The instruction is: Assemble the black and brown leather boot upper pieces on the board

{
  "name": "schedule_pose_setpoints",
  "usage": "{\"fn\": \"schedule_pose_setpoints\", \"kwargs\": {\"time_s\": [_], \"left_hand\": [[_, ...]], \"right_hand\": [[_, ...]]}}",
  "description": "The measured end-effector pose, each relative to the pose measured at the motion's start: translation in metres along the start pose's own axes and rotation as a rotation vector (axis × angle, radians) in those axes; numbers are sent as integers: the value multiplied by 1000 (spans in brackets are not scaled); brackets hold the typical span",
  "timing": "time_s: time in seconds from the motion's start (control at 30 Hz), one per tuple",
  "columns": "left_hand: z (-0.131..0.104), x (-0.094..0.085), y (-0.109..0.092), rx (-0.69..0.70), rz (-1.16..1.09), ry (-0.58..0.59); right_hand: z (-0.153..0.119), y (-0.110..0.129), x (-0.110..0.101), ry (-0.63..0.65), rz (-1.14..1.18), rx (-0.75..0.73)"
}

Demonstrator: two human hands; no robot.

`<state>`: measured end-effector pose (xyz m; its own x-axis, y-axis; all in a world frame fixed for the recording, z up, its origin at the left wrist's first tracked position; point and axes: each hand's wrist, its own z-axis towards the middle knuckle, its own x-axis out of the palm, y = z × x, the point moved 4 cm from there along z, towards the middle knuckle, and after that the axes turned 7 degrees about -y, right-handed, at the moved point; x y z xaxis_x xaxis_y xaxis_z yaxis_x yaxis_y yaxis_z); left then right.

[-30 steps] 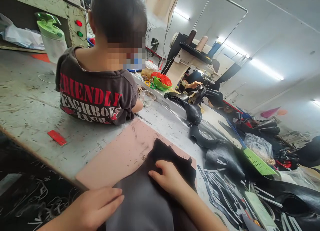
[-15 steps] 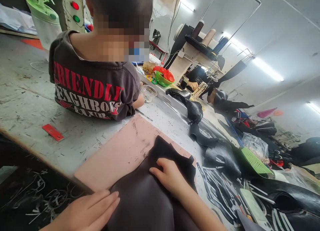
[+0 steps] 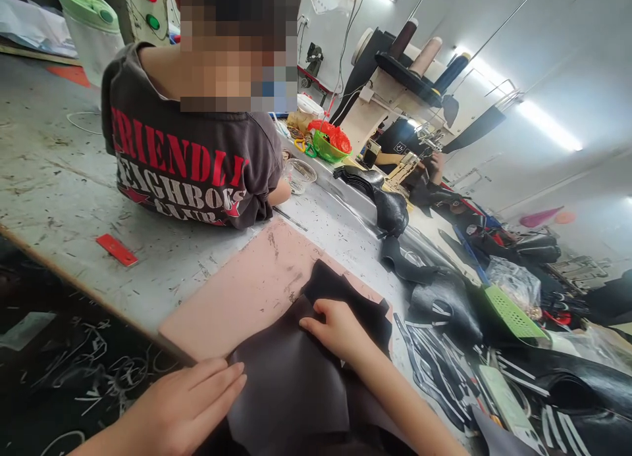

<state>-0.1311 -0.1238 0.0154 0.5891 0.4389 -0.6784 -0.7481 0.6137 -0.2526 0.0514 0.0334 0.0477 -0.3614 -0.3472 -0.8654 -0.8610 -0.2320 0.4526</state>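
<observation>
A dark brown leather piece (image 3: 289,377) lies over the front of a pink board (image 3: 237,291), and black material (image 3: 340,291) shows beyond it. My left hand (image 3: 197,397) rests at the leather's left edge with its fingers stretched out and close together; its thumb is hidden. Across the leather, my right hand (image 3: 340,331) has its fingers curled at the far right edge, thumb and forefinger toward the left. Its other fingers are out of sight beneath the hand.
A person in a printed shirt (image 3: 182,166) sits across the table, near a red tag (image 3: 116,249). Black strips (image 3: 434,364), shiny black pieces (image 3: 439,304) and a green basket (image 3: 513,311) lie to the right. Another person works at a sewing machine (image 3: 375,107) behind.
The view has shifted slightly, so most things sit a little further right. Both my hands keep nearly the same place on the leather. The person at the sewing machine has a hand raised now.
</observation>
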Motion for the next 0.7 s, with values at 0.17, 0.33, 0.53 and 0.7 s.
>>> {"fn": "schedule_pose_setpoints", "kwargs": {"time_s": [0.17,0.33,0.53,0.7], "left_hand": [[-8,1,-1,-1,18,27],[-6,-1,0,11,35,15],[0,-3,2,145,80,50],[2,-4,1,131,99,46]], "right_hand": [[0,1,-1,7,-8,-6],[0,2,0,0,-28,-31],[1,1,-1,1,-21,-4],[2,2,-1,1,-26,-21]]}}
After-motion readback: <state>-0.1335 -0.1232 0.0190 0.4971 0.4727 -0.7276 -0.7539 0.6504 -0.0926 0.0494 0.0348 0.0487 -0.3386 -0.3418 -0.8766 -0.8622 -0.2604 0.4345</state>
